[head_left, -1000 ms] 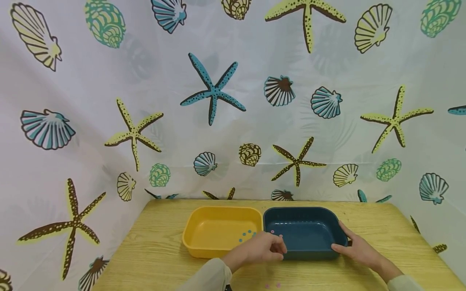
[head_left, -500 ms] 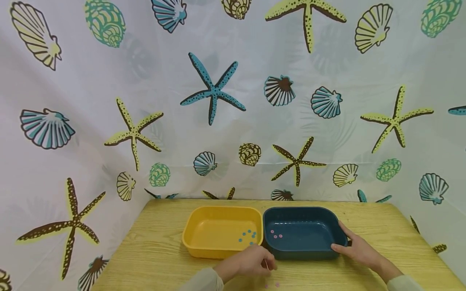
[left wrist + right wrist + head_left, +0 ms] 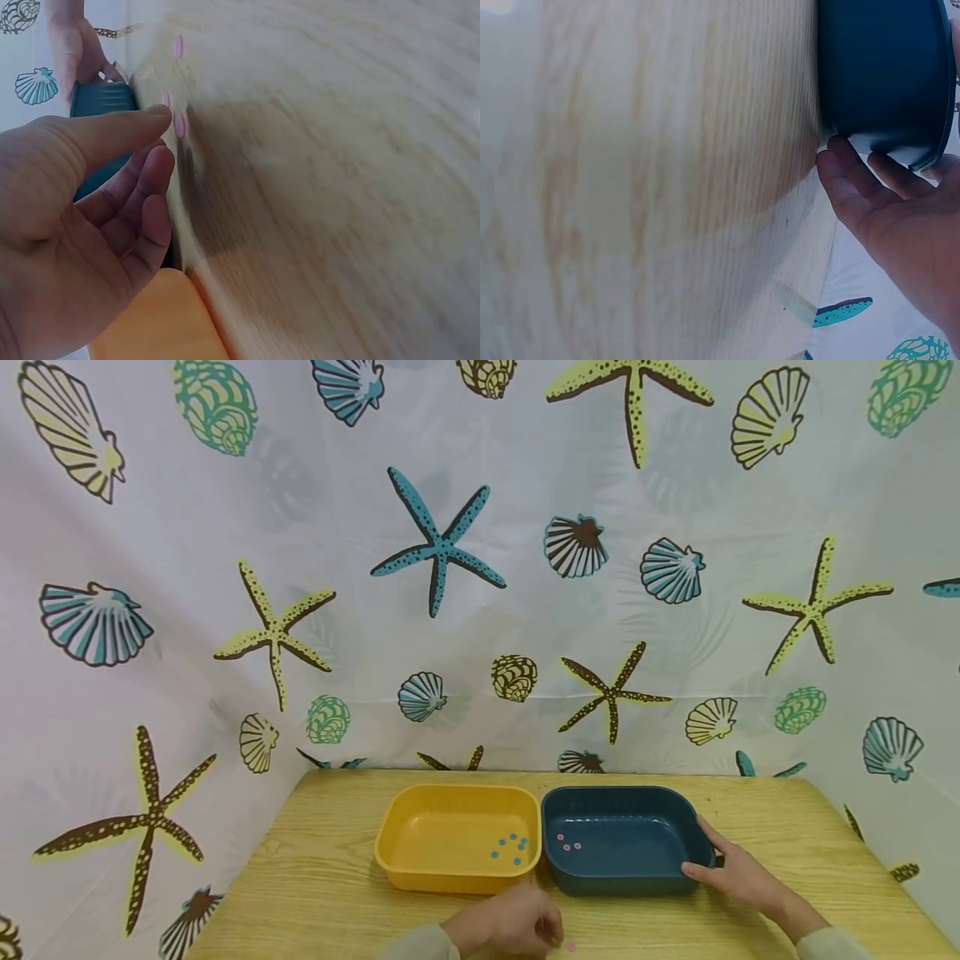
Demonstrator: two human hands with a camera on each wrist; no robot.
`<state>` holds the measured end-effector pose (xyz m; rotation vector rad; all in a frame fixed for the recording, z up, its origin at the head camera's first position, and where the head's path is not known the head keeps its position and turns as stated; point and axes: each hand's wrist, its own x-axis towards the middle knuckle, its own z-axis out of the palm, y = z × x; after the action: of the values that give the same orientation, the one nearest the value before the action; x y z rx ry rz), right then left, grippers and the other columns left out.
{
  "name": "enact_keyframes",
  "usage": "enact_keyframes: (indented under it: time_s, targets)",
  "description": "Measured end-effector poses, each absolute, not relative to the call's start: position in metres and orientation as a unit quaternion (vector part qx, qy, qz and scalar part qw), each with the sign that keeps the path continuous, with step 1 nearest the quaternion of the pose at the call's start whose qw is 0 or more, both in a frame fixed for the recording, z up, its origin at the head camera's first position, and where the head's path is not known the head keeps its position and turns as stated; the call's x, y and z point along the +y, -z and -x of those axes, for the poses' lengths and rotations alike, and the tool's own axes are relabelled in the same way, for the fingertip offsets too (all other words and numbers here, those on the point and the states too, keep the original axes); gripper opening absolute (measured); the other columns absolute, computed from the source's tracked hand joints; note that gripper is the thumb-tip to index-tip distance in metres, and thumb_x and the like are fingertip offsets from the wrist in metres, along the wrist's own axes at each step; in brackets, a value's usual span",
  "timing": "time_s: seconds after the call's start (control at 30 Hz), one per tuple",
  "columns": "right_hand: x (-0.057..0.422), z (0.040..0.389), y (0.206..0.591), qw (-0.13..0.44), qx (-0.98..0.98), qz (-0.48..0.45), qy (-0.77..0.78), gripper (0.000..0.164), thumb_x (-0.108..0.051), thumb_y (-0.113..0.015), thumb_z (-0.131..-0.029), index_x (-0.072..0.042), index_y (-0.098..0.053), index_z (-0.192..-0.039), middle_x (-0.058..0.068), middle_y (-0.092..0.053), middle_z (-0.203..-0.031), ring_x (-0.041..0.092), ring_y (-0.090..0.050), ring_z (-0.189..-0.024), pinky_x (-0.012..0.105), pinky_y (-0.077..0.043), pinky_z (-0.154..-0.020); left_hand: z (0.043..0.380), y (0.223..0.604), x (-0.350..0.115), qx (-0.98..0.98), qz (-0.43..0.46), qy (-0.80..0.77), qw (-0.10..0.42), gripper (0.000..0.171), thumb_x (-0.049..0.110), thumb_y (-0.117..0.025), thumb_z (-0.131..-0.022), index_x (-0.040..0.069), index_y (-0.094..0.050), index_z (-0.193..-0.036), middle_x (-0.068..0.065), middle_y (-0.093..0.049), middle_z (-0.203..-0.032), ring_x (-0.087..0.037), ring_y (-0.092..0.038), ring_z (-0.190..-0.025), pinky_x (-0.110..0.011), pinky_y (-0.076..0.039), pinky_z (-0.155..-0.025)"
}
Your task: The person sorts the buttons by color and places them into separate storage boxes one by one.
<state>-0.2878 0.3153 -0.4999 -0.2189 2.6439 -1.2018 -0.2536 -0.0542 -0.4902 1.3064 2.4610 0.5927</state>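
My left hand (image 3: 517,920) is low over the table in front of the trays. In the left wrist view its thumb and loosely bent fingers (image 3: 156,225) stand apart, nothing visible between them; pink buttons (image 3: 180,125) lie close past the fingertips. Another pink button (image 3: 572,947) shows beside this hand in the head view. My right hand (image 3: 742,877) grips the right front corner of the dark blue tray (image 3: 622,887), thumb over the rim and fingers (image 3: 855,180) against the outer wall. Inside that tray lie pink buttons (image 3: 567,847).
Left of the blue tray, touching it, stands a yellow tray (image 3: 420,877) with several blue buttons (image 3: 517,862) in its right part. Both sit on a wooden table (image 3: 322,877). A white curtain (image 3: 480,610) printed with shells and starfish hangs behind and on both sides.
My left hand has moved from over the blue tray's left front edge down and toward me, to the buttons on the table. A third pink button shows in the blue tray. The right hand stays put.
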Motion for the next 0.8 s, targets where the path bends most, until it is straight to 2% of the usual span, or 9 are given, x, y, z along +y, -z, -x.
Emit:
enact_keyframes:
  time_s: [0.17, 0.4, 0.8]
  targets:
    - [0.3155, 0.2882, 0.5003, 0.114, 0.902, 0.078, 0.408, 0.093, -0.037, -0.064, -0.090, 0.000, -0.003, -0.151, 0.038, -0.014, -0.146, 0.050, -0.045, -0.117, 0.051, -0.044, -0.089, 0.2538, 0.4933, -0.0540, 0.854, -0.444, -0.205, 0.176, 0.010, 0.006, -0.071, -0.082, 0.013, -0.074, -0.088, 0.012, -0.065, -0.079, 0.005, -0.051, -0.070, -0.012, -0.043, -0.065]
    - [0.3142, 0.2863, 0.4999, 0.117, 0.897, 0.073, 0.420, 0.092, -0.037, -0.064, -0.090, -0.002, -0.004, -0.151, 0.036, -0.012, -0.148, 0.051, -0.042, -0.120, 0.051, -0.043, -0.090, 0.2552, 0.4967, -0.0540, 0.851, -0.468, -0.189, 0.146, 0.012, 0.003, -0.071, -0.079, 0.012, -0.074, -0.087, 0.015, -0.064, -0.078, 0.007, -0.052, -0.070, -0.008, -0.042, -0.064]
    - [0.3160, 0.2877, 0.5009, 0.110, 0.902, 0.080, 0.410, 0.092, -0.036, -0.064, -0.090, -0.001, -0.004, -0.151, 0.037, -0.014, -0.147, 0.048, -0.046, -0.117, 0.051, -0.044, -0.089, 0.2558, 0.4981, -0.0555, 0.850, -0.471, -0.193, 0.135, 0.010, 0.002, -0.071, -0.078, 0.012, -0.073, -0.081, 0.015, -0.062, -0.072, 0.009, -0.048, -0.065, -0.007, -0.041, -0.061]
